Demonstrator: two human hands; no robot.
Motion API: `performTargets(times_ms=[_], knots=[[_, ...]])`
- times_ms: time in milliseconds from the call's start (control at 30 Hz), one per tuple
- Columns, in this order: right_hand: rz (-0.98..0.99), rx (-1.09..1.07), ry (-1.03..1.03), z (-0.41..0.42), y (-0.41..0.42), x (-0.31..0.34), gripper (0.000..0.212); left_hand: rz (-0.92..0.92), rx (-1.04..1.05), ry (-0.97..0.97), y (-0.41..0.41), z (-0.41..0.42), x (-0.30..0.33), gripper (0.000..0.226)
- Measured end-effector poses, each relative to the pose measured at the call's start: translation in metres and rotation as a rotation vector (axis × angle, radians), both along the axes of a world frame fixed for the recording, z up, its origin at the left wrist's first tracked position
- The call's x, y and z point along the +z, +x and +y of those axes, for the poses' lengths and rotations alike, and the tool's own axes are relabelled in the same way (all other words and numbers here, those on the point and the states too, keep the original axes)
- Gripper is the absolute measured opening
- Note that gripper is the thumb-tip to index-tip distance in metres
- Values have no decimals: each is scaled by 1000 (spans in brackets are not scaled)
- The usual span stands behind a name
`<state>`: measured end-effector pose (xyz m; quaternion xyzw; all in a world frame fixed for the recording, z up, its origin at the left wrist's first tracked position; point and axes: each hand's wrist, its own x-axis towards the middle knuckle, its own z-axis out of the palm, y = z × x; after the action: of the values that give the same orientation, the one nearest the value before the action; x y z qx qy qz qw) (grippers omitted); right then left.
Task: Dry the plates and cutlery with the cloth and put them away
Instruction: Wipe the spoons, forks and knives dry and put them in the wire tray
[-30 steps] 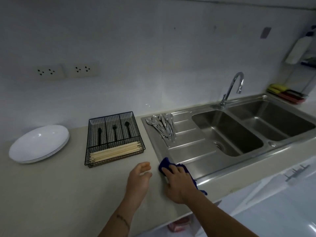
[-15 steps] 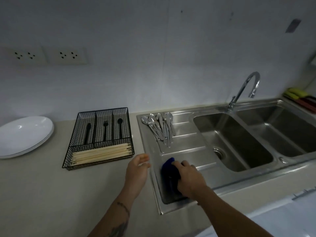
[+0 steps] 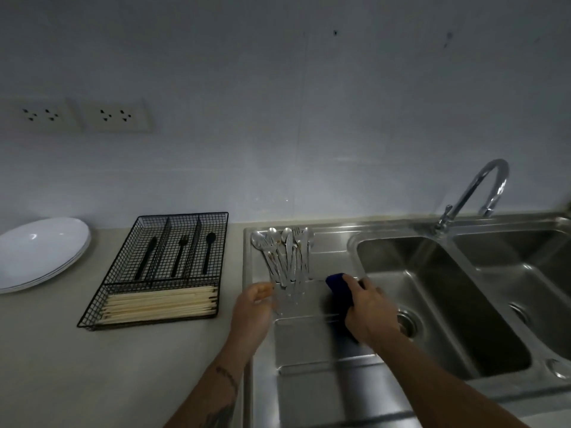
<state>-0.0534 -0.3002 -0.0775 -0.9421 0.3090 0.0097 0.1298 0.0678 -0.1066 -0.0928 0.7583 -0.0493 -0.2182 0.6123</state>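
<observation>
The right hand point(image 3: 367, 307) grips the blue cloth point(image 3: 339, 287) on the drainboard, mostly hiding it. The left hand point(image 3: 251, 307), fingers loosely open, blurs beside the wet cutlery point(image 3: 285, 257). The plates point(image 3: 40, 251) are cut off at left on the counter point(image 3: 61, 350).

Dim, bluish and grainy; faint glare on the wall point(image 3: 287, 186); wide-angle bending at edges; slightly blurred hands.

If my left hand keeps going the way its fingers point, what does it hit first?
Probably the handle ends of the pile of silver metal spoons and forks on the steel draining board; the left hand looks just short of them, though depth is unclear.
</observation>
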Motion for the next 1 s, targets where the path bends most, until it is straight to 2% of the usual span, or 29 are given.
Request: performTargets(times_ms=[200,333,533,833,1000], knots=[[40,49,82,-44,14,-12,76,-81,-70,158,1,-64,4,31],[117,118,155,-61,17,-24,75,-129,-100,254,0,-108,-8,35],[107,161,215,-82,24,-39,81,-251,-145,410,13,-154,-32,36],[163,239,165,-88,32,-38,72,-485,-156,657,38,-186,-35,8],[252,204,165,-85,39,-35,68,-525,-158,796,44,-193,-41,31]])
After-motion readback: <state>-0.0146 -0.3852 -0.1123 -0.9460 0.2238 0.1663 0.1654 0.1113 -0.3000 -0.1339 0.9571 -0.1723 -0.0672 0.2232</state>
